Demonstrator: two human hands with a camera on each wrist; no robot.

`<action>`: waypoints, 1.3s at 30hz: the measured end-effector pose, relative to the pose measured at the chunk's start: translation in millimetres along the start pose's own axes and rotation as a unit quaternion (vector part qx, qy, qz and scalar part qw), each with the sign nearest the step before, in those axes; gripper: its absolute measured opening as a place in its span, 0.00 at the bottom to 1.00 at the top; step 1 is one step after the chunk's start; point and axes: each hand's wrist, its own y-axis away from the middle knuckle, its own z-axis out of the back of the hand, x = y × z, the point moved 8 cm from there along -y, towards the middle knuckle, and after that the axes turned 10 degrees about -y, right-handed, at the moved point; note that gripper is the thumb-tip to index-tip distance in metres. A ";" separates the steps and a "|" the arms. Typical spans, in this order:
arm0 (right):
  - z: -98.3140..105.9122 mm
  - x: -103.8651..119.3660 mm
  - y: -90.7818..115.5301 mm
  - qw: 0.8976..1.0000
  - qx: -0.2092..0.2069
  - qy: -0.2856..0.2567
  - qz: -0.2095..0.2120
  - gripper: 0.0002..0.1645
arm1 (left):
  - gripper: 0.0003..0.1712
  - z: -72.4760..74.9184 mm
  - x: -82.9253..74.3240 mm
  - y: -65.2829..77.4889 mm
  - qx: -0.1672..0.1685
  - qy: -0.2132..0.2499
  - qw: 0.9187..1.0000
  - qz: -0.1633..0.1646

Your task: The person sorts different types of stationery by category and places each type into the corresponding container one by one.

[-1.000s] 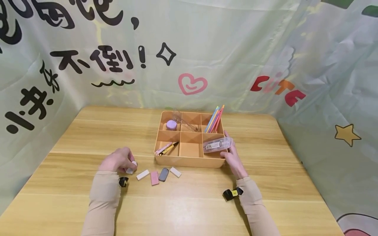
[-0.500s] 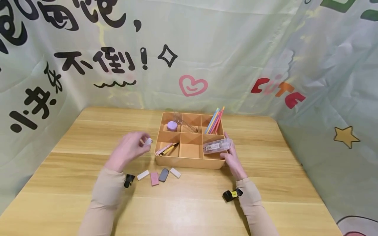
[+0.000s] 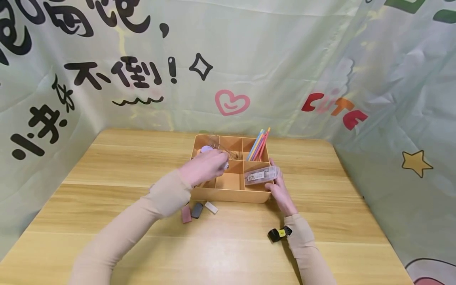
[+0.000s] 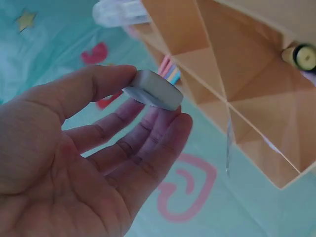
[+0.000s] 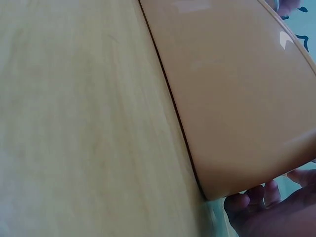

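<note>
Head view sets the left hand (image 3: pixel 206 166) over the orange organizer (image 3: pixel 228 195), fingers (image 4: pixel 180 128) pinching a pale eraser (image 4: pixel 157 89) end to end near the front middle compartment (image 3: pixel 231 182), the right hand (image 3: pixel 281 192) braced against the right side.

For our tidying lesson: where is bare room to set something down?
Bare: table right of the right hand, and the near middle compartment of the organizer, by the left hand. Crowded: in front of the organizer, around the pink eraser, grey eraser and white eraser.
</note>
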 end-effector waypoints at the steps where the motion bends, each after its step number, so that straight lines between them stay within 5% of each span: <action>1: 0.0 -0.1 -0.2 1.000 -0.001 0.000 0.000 0.62 | 0.04 -2.6 -1.5 -5.3 0.011 -0.005 1.000 -0.004; 7: -0.9 1.8 0.0 1.000 0.001 -0.001 0.004 0.62 | 0.04 -20.4 -9.6 -30.1 0.045 -0.043 0.998 -0.014; 17: -1.1 1.9 1.1 1.000 0.003 -0.002 -0.005 0.63 | 0.09 -52.3 -12.0 -52.1 0.081 -0.127 0.988 0.012; 30: -1.2 3.6 1.3 1.000 0.004 0.003 0.000 0.63 | 0.10 -77.6 -15.7 -58.8 0.101 -0.219 0.970 -0.007; 39: -1.0 2.4 0.1 1.000 0.005 0.000 -0.001 0.63 | 0.13 -89.7 -16.2 -56.7 0.117 -0.207 0.971 -0.001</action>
